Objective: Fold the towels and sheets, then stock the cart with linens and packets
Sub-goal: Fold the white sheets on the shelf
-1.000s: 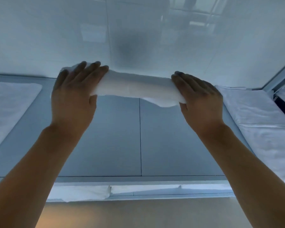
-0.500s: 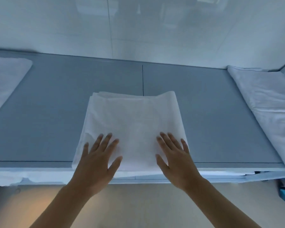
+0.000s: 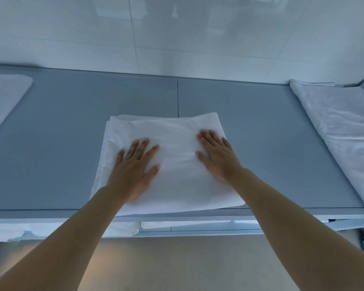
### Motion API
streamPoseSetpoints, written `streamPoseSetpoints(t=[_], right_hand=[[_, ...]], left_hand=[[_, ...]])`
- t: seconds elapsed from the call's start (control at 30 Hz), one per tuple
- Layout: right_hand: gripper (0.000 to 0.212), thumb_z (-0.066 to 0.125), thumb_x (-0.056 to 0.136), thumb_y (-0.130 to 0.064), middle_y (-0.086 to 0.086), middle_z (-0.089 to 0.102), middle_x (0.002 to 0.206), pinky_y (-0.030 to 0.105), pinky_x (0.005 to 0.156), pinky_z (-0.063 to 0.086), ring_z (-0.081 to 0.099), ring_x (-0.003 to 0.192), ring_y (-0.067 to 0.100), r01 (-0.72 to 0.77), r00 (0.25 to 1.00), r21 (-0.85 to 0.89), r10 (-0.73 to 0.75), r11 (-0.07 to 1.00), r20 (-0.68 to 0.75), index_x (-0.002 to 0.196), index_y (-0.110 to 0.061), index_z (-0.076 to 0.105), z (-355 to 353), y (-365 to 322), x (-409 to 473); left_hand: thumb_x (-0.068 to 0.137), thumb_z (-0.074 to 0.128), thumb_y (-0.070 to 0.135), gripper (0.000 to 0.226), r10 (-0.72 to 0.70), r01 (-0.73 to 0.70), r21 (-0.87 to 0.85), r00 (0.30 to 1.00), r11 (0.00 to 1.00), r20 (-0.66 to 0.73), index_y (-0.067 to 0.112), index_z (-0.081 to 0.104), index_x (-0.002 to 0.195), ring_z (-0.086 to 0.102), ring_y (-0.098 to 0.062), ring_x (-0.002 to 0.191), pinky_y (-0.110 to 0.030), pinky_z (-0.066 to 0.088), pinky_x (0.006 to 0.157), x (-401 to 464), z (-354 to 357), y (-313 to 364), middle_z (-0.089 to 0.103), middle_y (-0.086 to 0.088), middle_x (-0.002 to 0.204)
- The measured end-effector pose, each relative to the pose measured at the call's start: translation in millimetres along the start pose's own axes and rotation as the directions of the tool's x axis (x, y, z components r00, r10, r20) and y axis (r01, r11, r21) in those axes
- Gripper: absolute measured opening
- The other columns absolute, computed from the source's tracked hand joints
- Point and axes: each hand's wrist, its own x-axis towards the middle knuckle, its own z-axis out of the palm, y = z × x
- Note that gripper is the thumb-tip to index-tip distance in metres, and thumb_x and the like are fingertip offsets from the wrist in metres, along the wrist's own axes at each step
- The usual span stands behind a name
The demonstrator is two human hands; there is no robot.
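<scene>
Both palms have slid forward since half a second ago, up from the near hem toward the middle of the folded white cotton sheet (image 3: 168,164), and a second ago that same cloth was up in the air as a roll between the two hands. Now it lies flat on the grey-blue bench (image 3: 51,143), its near edge right at the bench's front lip, maybe just over it.

Left hand (image 3: 132,171) is spread flat on the left half, fingers (image 3: 143,148) straight and splayed, gripping nothing, just pressing. Right hand (image 3: 219,158) does the same on the right half, palm down, holding nothing.

Here's the risk: the far layers look slightly staggered at the back left corner, so a hard forward smoothing stroke could push the top ply off the ones beneath and skew the fold. With the near edge so close to the lip, a pull back toward the body could drag the stack off the front. Pressing unevenly would likely ruck a crease into the middle.

A rumpled white sheet (image 3: 336,127) lies well apart at the right end, a white folded towel (image 3: 4,95) at the left.
</scene>
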Motion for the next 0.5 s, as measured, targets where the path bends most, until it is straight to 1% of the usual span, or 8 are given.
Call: streamPoseSetpoints(t=[0.07, 0.17, 0.27, 0.37, 0.43, 0.5], right_hand=[[0.068, 0.033, 0.104, -0.059, -0.018, 0.002, 0.171, 0.041, 0.129, 0.007, -0.005, 0.157, 0.003, 0.031, 0.999, 0.041, -0.032, 0.999, 0.017, 0.164, -0.035, 0.013, -4.5, 9.9, 2.3], [0.069, 0.036, 0.101, -0.060, -0.021, 0.005, 0.170, 0.040, 0.129, 0.007, -0.005, 0.156, 0.000, 0.031, 0.999, 0.103, -0.030, 0.994, -0.013, 0.164, -0.037, 0.015, -4.5, 12.7, -1.4], [0.072, 0.031, 0.098, -0.064, -0.020, 0.007, 0.170, 0.040, 0.129, 0.006, -0.005, 0.156, 0.001, 0.003, 0.997, 0.146, 0.008, 0.989, -0.070, 0.164, -0.036, 0.017, 5.9, 2.9, -12.6], [0.070, 0.037, 0.101, -0.059, -0.018, 0.008, 0.171, 0.041, 0.128, 0.007, -0.002, 0.157, 0.004, -0.072, 0.988, 0.141, 0.089, 0.987, -0.123, 0.163, -0.034, 0.020, 14.7, -13.7, -25.8], [0.068, 0.039, 0.101, -0.056, -0.016, 0.009, 0.171, 0.042, 0.128, 0.007, -0.001, 0.158, 0.007, -0.123, 0.978, 0.140, 0.144, 0.982, -0.151, 0.163, -0.033, 0.021, 21.5, -33.3, -32.1], [0.069, 0.039, 0.101, -0.055, -0.013, 0.011, 0.171, 0.044, 0.128, 0.007, 0.001, 0.158, 0.009, -0.198, 0.957, 0.150, 0.224, 0.969, -0.182, 0.163, -0.030, 0.022, 29.2, -62.0, -35.2]], left_hand=[[0.097, 0.008, 0.068, 0.067, 0.000, 0.000, -0.014, 1.000, 1.000, -0.007, 0.048, 0.004, 0.160, -0.008, -0.012, 0.158, -0.049, 0.006, 0.128, -1.3, -1.1, 1.3, -0.006, 0.015, 0.171], [0.097, 0.009, 0.067, 0.067, 0.006, -0.007, -0.037, 1.000, 0.999, -0.021, 0.047, 0.007, 0.161, -0.008, -0.011, 0.158, -0.048, 0.006, 0.128, -2.1, -1.6, 0.3, -0.005, 0.016, 0.171], [0.100, 0.015, 0.065, 0.063, 0.048, -0.049, -0.035, 0.999, 0.998, -0.018, 0.049, 0.007, 0.160, -0.008, -0.009, 0.158, -0.047, 0.006, 0.128, -1.9, -2.6, -7.2, -0.004, 0.018, 0.171], [0.103, 0.025, 0.061, 0.060, 0.083, -0.084, 0.008, 0.996, 0.996, 0.027, 0.050, 0.008, 0.160, -0.004, -0.011, 0.158, -0.048, 0.008, 0.128, 3.8, -12.1, -20.0, -0.003, 0.016, 0.171], [0.104, 0.026, 0.057, 0.059, 0.027, -0.031, 0.056, 0.998, 0.998, 0.060, 0.049, 0.010, 0.159, 0.002, -0.016, 0.159, -0.055, 0.012, 0.126, 6.8, -18.9, -24.1, 0.000, 0.013, 0.172], [0.105, 0.029, 0.050, 0.056, -0.068, 0.062, 0.077, 0.995, 0.995, 0.069, 0.045, 0.015, 0.160, 0.009, -0.021, 0.158, -0.061, 0.017, 0.123, 4.6, -24.3, -21.7, 0.006, 0.008, 0.172]])
